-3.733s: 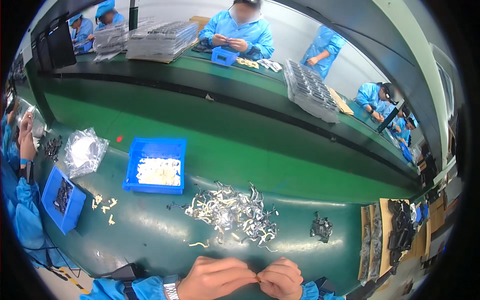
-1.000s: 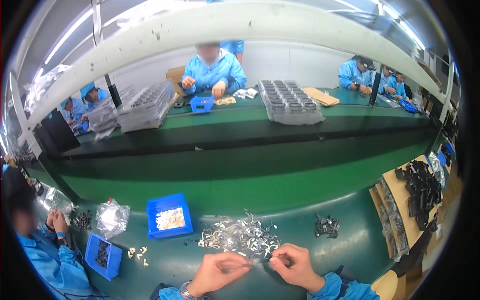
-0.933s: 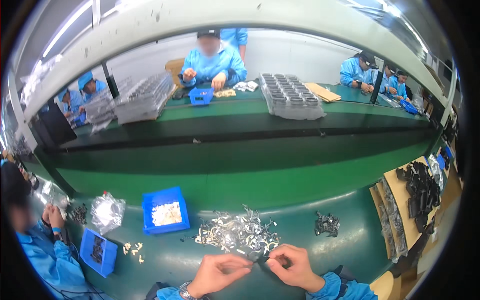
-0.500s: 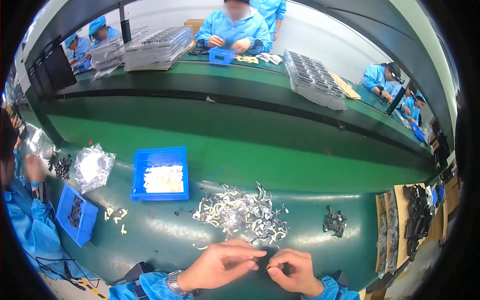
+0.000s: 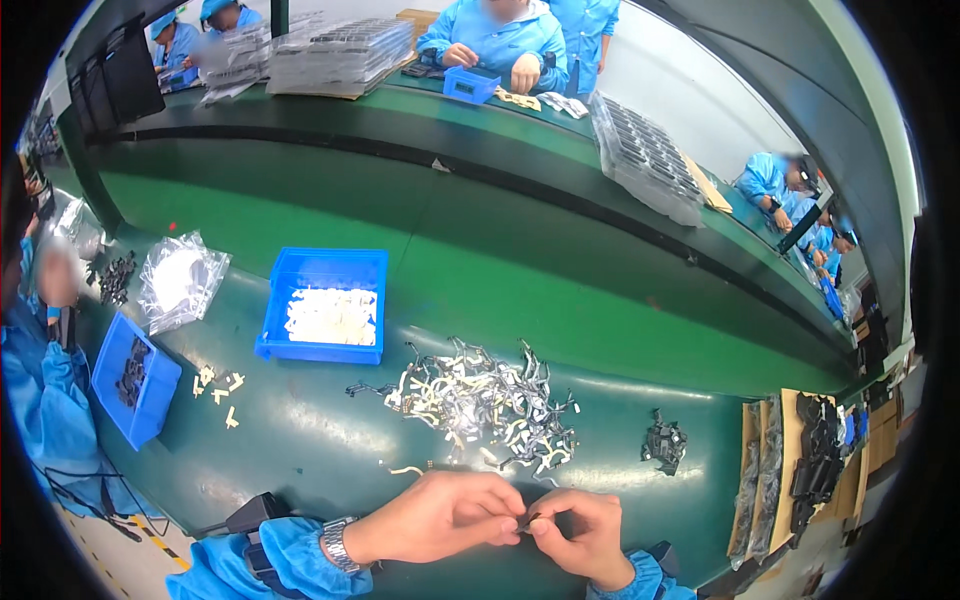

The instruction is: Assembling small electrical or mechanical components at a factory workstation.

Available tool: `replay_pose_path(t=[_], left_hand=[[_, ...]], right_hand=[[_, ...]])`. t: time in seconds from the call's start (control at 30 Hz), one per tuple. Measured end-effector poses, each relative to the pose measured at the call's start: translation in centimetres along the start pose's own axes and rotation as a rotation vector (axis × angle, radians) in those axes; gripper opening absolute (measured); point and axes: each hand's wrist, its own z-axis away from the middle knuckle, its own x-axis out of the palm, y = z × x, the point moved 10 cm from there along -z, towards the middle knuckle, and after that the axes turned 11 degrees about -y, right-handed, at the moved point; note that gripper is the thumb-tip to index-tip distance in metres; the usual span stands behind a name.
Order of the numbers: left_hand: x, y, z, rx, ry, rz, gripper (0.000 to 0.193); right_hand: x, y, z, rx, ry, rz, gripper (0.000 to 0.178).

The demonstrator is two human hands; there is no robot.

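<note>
My left hand (image 5: 450, 517) and my right hand (image 5: 582, 535) meet fingertip to fingertip above the near edge of the green table. Between them is a small dark part (image 5: 525, 526), mostly covered by the fingers; its exact kind cannot be made out. The right thumb and forefinger pinch it, and the left thumb and forefinger close on its other side. Just beyond the hands lies a loose heap of short cables (image 5: 480, 405), white, cream and black with small connectors. A little pile of black parts (image 5: 664, 442) sits to the right of the heap.
A blue bin (image 5: 270, 345) of cream-white pieces stands beyond my left hand. Further left are a few cream pieces (image 5: 231, 416), a blue tray (image 5: 150, 425) of dark parts, a clear plastic bag (image 5: 180, 280) and a co-worker's sleeve (image 5: 45, 385). Cardboard with black parts (image 5: 790, 460) is at right.
My hands have come together: the left fingertips, apart from the right ones before, now close on the small dark part. The view has shifted slightly.
</note>
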Motion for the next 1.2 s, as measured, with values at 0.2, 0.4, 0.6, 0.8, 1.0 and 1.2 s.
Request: replay_pose_path(t=[0.2,0.4,0.6,0.8,1.0,1.2], left_hand=[[-0.4,-0.3,-0.1,-0.08,-0.006,-0.099,0.016],[-1.4,-0.3,0.6,-0.103,0.121,-0.093,0.022],[-1.6,-0.1,0.3,-0.12,0.146,-0.189,0.018],[-1.6,-0.6,0.0,-0.119,0.13,-0.134,0.017],[-1.6,-0.8,0.2,-0.117,0.131,-0.12,0.016],[-1.5,-1.1,0.1,-0.125,0.098,-0.132,0.015]], right_hand=[[-0.6,0.8,0.4,0.026,0.033,-0.066,0.012],[-0.9,-0.2,-0.3,0.085,0.051,0.094,0.014],[-1.2,-0.1,-0.4,0.124,0.059,0.162,0.019],[-1.1,0.7,0.0,0.133,0.049,0.134,0.021],[-0.7,1.1,0.1,0.158,0.0,0.089,0.021],[-0.6,1.3,-0.1,0.141,0.014,0.047,0.02]])
